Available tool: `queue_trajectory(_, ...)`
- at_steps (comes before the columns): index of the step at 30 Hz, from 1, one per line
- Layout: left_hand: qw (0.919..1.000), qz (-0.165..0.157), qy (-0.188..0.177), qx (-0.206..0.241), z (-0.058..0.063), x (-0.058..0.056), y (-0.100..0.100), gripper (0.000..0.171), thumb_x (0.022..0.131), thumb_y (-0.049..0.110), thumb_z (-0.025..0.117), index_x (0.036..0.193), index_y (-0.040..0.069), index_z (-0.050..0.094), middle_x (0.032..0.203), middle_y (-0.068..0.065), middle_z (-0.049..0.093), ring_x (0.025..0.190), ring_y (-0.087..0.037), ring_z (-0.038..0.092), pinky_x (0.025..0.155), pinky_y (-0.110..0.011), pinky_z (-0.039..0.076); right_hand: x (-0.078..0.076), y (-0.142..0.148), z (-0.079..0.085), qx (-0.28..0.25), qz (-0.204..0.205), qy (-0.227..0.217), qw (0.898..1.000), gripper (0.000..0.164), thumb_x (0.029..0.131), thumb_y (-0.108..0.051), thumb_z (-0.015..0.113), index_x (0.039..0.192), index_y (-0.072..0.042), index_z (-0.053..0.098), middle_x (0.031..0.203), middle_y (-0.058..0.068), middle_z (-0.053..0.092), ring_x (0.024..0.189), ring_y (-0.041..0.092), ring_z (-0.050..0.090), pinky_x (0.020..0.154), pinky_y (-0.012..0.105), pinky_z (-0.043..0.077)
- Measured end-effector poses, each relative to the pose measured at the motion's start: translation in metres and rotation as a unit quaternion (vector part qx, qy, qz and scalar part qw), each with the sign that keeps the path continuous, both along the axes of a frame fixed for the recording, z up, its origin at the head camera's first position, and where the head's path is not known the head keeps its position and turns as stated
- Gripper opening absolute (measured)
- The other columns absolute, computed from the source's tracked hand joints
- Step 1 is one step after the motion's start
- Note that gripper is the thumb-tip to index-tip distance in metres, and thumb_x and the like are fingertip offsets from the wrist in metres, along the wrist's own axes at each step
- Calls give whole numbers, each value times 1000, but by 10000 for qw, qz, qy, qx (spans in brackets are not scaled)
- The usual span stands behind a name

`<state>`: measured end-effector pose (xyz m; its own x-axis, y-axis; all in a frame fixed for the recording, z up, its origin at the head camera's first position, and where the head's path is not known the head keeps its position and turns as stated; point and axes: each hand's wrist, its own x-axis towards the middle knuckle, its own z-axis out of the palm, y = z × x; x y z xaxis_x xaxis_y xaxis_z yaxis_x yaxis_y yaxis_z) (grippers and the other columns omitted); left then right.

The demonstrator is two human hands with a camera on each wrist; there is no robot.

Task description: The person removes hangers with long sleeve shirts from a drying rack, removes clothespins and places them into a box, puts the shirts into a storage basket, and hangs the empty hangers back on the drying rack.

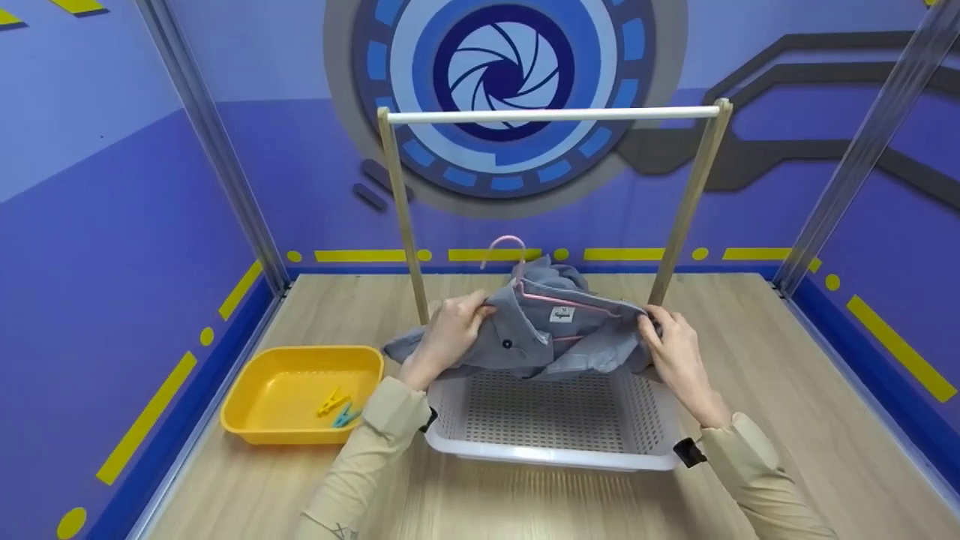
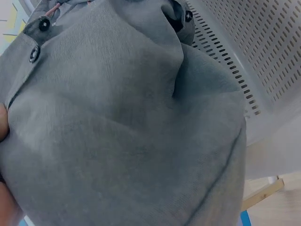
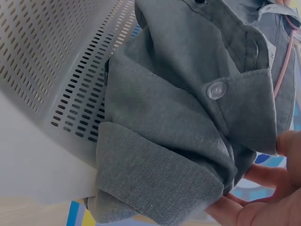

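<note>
A grey button shirt [image 1: 517,341] hangs bunched over the back of a white perforated basket [image 1: 555,456]. Inside its open collar sits a pink hanger [image 1: 570,300], with the hook rising above the cloth. My left hand [image 1: 448,330] pinches the shirt's front edge beside the collar on the left. On the right, my right hand [image 1: 675,352] grips the other front edge between thumb and fingers. Close up in the right wrist view, the thumb presses a corner of the shirt [image 3: 169,117] near a button. Cloth [image 2: 117,117] fills most of the left wrist view.
A rack with a white bar [image 1: 555,115] and wooden posts stands behind the basket. To the left, a yellow tray [image 1: 270,382] holds a yellow clothespin [image 1: 333,402] and a teal clothespin [image 1: 346,415]. Printed panels wall in the wooden table [image 1: 810,420] at the back and sides.
</note>
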<state>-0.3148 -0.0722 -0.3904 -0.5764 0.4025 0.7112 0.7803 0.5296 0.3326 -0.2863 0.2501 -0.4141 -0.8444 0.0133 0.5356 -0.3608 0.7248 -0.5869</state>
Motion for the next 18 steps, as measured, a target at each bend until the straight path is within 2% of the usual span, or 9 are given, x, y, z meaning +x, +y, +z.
queue_trajectory(4,9998,-101,52,-132,4,1,1,15,90,17,54,80,7,54,68,1,52,57,-10,45,51,-27,38,-1,4,2,73,13,437,9990,20,92,-8,49,95,8,61,86,24,58,82,39,54,71,51,40)
queue_trajectory(7,9997,-122,83,-190,5,1,2,16,90,19,54,80,7,53,67,0,50,57,-11,44,52,-28,38,0,6,4,118,39,549,9984,17,92,-6,50,84,4,61,76,17,58,71,33,55,64,47,41)
queue_trajectory(11,9996,-67,127,-231,6,0,3,15,90,19,54,81,6,53,70,0,51,59,-11,46,53,-28,39,1,10,7,147,7,406,9991,17,92,-7,51,80,2,60,71,13,57,65,29,54,60,45,40)
queue_trajectory(16,9993,16,269,-239,7,-1,5,14,89,19,55,83,6,55,73,-1,54,62,-11,49,54,-27,42,3,15,8,195,-202,103,9996,14,91,-6,54,88,4,63,81,19,62,75,37,59,66,49,42)
queue_trajectory(18,9991,54,335,-240,7,-1,6,14,89,19,56,84,6,56,74,-1,55,63,-11,51,55,-27,42,3,17,8,265,-260,-5,9993,13,90,-5,54,87,5,63,81,20,62,75,38,59,66,49,42)
